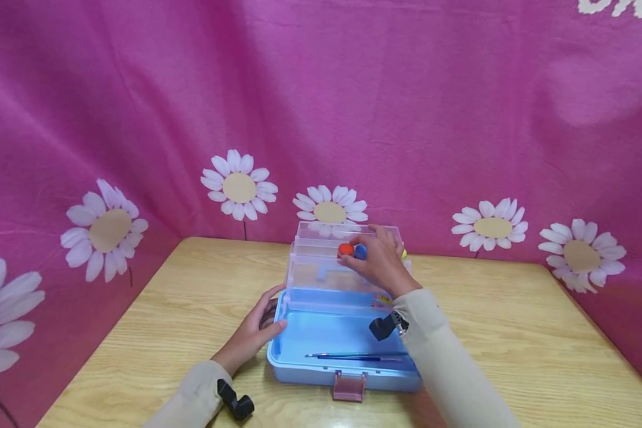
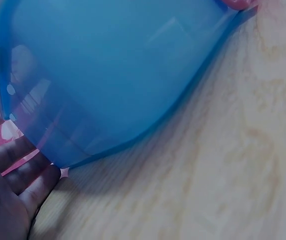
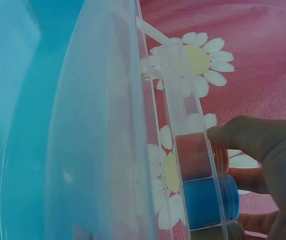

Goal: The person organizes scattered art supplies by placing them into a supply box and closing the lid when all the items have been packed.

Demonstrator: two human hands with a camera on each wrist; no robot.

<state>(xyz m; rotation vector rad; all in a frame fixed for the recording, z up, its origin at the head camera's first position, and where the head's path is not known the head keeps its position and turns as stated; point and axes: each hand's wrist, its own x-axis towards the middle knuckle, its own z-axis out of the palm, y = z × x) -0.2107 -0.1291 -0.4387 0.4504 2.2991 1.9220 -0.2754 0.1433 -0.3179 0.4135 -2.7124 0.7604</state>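
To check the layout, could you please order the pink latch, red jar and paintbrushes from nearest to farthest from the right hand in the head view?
1. Red jar: just left of the right hand.
2. Paintbrushes: inside the blue box, toward its front.
3. Pink latch: on the box's front.

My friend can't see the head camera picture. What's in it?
A person's right hand pinches a red jar beside a blue jar in the clear tray of an open blue box, while the left hand grips its side. Brushes lie inside; pink flowered cloth hangs behind.
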